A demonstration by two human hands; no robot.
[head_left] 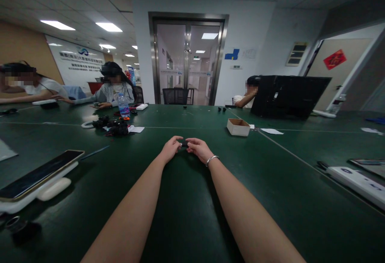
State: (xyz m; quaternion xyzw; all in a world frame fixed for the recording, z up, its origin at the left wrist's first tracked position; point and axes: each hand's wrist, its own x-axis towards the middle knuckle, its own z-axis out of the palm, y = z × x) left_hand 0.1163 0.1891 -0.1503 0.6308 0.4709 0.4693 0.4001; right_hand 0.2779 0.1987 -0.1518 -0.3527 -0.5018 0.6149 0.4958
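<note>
Both my arms reach out over a dark green table [186,199]. Between my fingertips is a small black object [184,144], too small and too much covered by the fingers to name. My left hand [171,150] pinches its left end, where a bright metallic bit shows. The right end is pinched by my right hand [198,149], which has a silver bracelet [212,160] at the wrist. The two hands are close together, just above or on the tabletop; I cannot tell which.
An open cardboard box [238,127] stands right of my hands. At left are a black cable bundle [116,126], a water bottle [123,106] and a phone [45,172]. A white power strip-like object [357,183] and a black monitor [288,96] stand right. Several people sit around.
</note>
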